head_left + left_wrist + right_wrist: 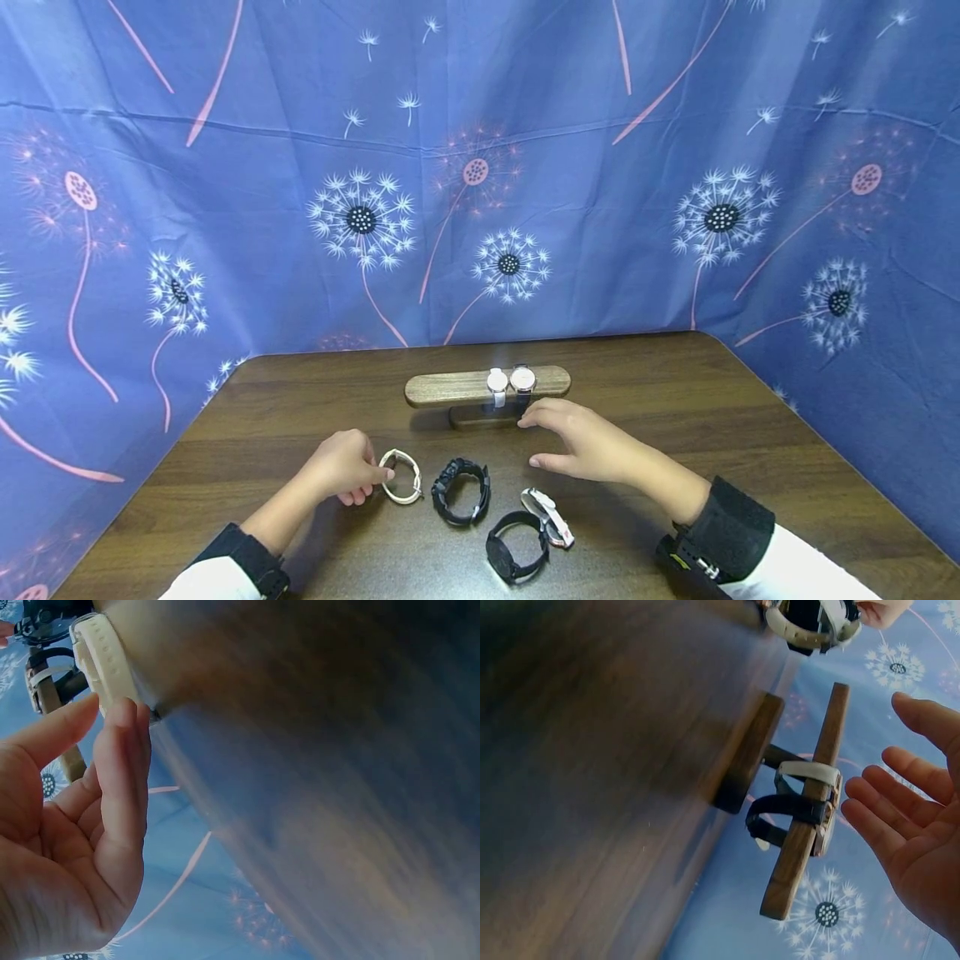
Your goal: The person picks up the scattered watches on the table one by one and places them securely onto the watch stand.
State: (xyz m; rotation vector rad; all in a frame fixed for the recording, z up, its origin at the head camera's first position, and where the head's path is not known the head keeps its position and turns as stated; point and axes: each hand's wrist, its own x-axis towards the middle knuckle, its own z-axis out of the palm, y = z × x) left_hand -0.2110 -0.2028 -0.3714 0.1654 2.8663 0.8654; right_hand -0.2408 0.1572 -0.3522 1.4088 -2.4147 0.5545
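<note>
Between thumb and fingers, my left hand (pixel 341 469) pinches a cream-strapped wristwatch (pixel 406 500) by the left side of its looped band. In the left wrist view the fingertips meet on the pale strap (pixel 109 660) with its row of holes. My right hand (pixel 581 442) hovers beside a wooden watch stand (pixel 450 389), fingers spread and holding nothing. Two watches sit side by side on the stand's bar: one with a white strap (pixel 814 772) and one with a black strap (pixel 787 808). The right fingertips are close to their dials.
On the brown table (pixel 300 400), right of the cream watch, lies a chunky black watch (pixel 442 492). Nearer the front, another black watch (pixel 501 557) lies against a white watch (pixel 551 517). A blue dandelion-print cloth (pixel 600 208) hangs behind the table's back edge.
</note>
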